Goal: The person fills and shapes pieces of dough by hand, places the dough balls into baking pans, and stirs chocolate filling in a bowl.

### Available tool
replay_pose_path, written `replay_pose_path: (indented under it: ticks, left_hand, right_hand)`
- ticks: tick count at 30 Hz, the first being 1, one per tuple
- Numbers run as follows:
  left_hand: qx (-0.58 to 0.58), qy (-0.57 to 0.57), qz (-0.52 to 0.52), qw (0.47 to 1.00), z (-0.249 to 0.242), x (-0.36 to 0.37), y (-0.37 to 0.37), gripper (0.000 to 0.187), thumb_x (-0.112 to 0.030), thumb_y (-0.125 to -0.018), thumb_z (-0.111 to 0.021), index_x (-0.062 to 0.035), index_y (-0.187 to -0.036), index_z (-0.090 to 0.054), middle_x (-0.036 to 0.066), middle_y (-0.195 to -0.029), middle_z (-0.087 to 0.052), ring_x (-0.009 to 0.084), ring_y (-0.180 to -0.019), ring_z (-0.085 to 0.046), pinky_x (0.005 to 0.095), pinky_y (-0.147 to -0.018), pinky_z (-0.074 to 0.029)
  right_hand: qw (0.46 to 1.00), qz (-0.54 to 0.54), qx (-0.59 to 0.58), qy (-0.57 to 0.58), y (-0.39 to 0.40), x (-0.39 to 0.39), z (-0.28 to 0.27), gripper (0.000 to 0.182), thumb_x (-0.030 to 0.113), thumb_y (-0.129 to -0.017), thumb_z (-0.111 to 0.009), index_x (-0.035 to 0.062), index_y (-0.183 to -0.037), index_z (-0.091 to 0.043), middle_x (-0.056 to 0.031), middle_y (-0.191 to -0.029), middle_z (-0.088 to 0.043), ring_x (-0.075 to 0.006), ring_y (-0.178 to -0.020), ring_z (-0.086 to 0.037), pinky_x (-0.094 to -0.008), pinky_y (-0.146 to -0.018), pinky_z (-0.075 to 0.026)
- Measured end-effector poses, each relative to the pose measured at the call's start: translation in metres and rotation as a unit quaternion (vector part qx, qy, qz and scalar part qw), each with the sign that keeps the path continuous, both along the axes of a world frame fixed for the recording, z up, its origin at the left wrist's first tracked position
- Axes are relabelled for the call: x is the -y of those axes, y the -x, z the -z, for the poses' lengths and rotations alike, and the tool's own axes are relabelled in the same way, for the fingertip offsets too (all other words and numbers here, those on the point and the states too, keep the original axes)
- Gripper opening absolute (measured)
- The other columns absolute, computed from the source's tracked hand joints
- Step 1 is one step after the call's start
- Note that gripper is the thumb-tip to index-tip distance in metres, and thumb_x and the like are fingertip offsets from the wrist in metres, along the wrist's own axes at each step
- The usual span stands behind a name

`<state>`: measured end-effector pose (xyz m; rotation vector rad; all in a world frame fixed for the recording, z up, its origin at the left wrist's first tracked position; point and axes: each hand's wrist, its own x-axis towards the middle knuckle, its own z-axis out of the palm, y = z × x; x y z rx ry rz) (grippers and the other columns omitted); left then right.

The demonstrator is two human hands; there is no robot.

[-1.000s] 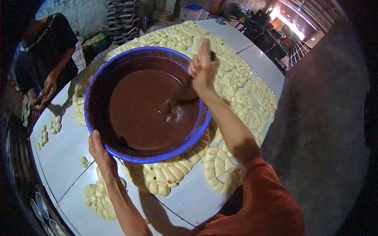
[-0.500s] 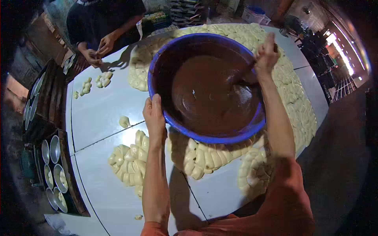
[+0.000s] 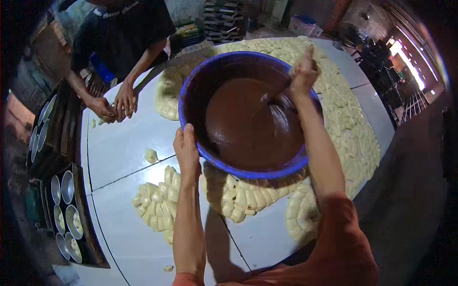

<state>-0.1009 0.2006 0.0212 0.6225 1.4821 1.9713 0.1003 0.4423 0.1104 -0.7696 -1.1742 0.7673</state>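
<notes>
Well, from here the left hand [image 3: 187,148] has the blue basin [image 3: 253,174] by its rim, dough pieces [image 3: 241,198] around it on the bench [image 3: 257,240]; the right hand [image 3: 304,74] clasps a dark tool [image 3: 280,93] dipped in brown liquid [image 3: 243,124].

The tub [image 3: 238,173] at my left hand [image 3: 187,147] is blue, its liquid [image 3: 245,128] brown. Below my grip, the dough [image 3: 243,196] is pale cream, the table [image 3: 119,167] white with dark lines. My sleeve [image 3: 341,233] is rusty red; beyond, a shirt [image 3: 125,40] is black with white lettering.
</notes>
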Motion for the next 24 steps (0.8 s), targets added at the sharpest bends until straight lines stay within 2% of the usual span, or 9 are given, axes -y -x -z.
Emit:
replay_pose_path:
  ticks: [3,7,9,11,14,17,20,22,24]
  left_hand:
    - [-0.008,0.021,0.018,1.0,-0.001,0.003,0.004,0.029,-0.026,-0.103,-0.054,-0.0116,-0.078,-0.047,-0.008,-0.072,-0.038,0.0037,-0.067,-0.032,0.0245,-0.059,-0.029]
    - [-0.029,0.022,0.027,0.999,0.009,0.003,0.011,0.029,-0.027,-0.103,-0.054,-0.0124,-0.079,-0.048,-0.009,-0.072,-0.038,0.0027,-0.067,-0.031,0.0234,-0.058,-0.028]
    - [-0.004,0.009,0.029,1.0,0.001,0.004,0.005,0.028,-0.026,-0.103,-0.054,-0.0127,-0.079,-0.048,-0.01,-0.072,-0.038,0.0024,-0.066,-0.031,0.023,-0.057,-0.027]
    - [0.022,0.005,0.026,0.999,0.005,0.002,0.004,0.026,-0.027,-0.103,-0.053,-0.0095,-0.084,-0.051,-0.007,-0.075,-0.042,0.0037,-0.069,-0.035,0.0237,-0.06,-0.031]
    - [-0.005,0.005,0.025,1.0,0.02,-0.001,0.009,0.034,-0.034,-0.103,-0.052,-0.0027,-0.093,-0.057,-0.001,-0.083,-0.052,0.008,-0.075,-0.044,0.0266,-0.068,-0.04]
    - [0.011,0.002,0.008,1.0,-0.004,0.002,-0.001,0.027,-0.023,-0.103,-0.054,-0.014,-0.079,-0.047,-0.01,-0.073,-0.038,0.002,-0.066,-0.031,0.0225,-0.057,-0.028]
    - [-0.003,0.018,0.025,1.0,-0.003,0.003,0.005,0.029,-0.025,-0.104,-0.054,-0.0144,-0.078,-0.046,-0.01,-0.073,-0.038,0.0015,-0.066,-0.031,0.0215,-0.057,-0.027]
    - [0.033,0.041,0.045,0.998,-0.008,0.007,0.004,0.03,-0.027,-0.103,-0.055,-0.0143,-0.077,-0.046,-0.01,-0.072,-0.037,0.0013,-0.066,-0.031,0.0216,-0.056,-0.027]
    - [-0.001,0.027,0.03,0.999,-0.005,0.006,0.004,0.031,-0.029,-0.103,-0.056,-0.0137,-0.078,-0.046,-0.01,-0.071,-0.037,0.0011,-0.067,-0.032,0.0217,-0.057,-0.028]
  right_hand:
    - [0.986,-0.127,0.108,0.028,0.084,0.054,-0.001,0.054,0.047,-0.1,-0.054,0.0122,-0.06,-0.047,0.005,-0.055,-0.042,-0.0096,-0.048,-0.037,-0.0274,-0.047,-0.031]
    - [0.908,-0.408,0.087,-0.02,0.029,0.163,-0.008,0.053,0.047,-0.101,-0.052,0.013,-0.06,-0.042,0.0026,-0.053,-0.036,-0.0119,-0.047,-0.034,-0.0274,-0.046,-0.028]
    - [0.943,-0.317,-0.041,0.086,-0.027,0.151,-0.012,0.055,0.05,-0.102,-0.046,0.0165,-0.061,-0.033,0.0038,-0.052,-0.027,-0.0107,-0.043,-0.028,-0.0273,-0.043,-0.023]
    - [0.984,-0.147,-0.055,0.089,-0.067,0.096,-0.021,0.054,0.052,-0.103,-0.043,0.0195,-0.061,-0.032,0.0056,-0.051,-0.023,-0.0084,-0.04,-0.023,-0.0259,-0.04,-0.019]
    - [0.997,0.029,0.015,-0.074,-0.056,-0.038,0.009,0.053,0.052,-0.101,-0.049,0.019,-0.06,-0.038,0.0068,-0.052,-0.029,-0.0059,-0.042,-0.027,-0.0249,-0.039,-0.019]
    - [0.998,-0.065,-0.019,-0.011,0.053,-0.042,0.007,0.057,0.05,-0.097,-0.058,0.0054,-0.061,-0.054,0.0011,-0.055,-0.042,-0.0136,-0.052,-0.039,-0.033,-0.053,-0.032]
    - [0.969,-0.236,0.078,0.013,0.118,0.049,0.027,0.052,0.047,-0.098,-0.057,0.0055,-0.066,-0.057,-0.0001,-0.058,-0.048,-0.0131,-0.055,-0.043,-0.0328,-0.054,-0.034]
    - [0.902,-0.401,0.147,-0.052,0.092,0.117,0.022,0.046,0.046,-0.098,-0.058,0.0061,-0.076,-0.06,-0.0002,-0.063,-0.054,-0.0123,-0.056,-0.049,-0.0298,-0.053,-0.037]
    - [0.882,-0.451,0.136,-0.031,0.028,0.138,0.002,0.045,0.049,-0.098,-0.056,0.0074,-0.082,-0.061,0.0012,-0.063,-0.054,-0.0111,-0.054,-0.05,-0.0277,-0.052,-0.039]
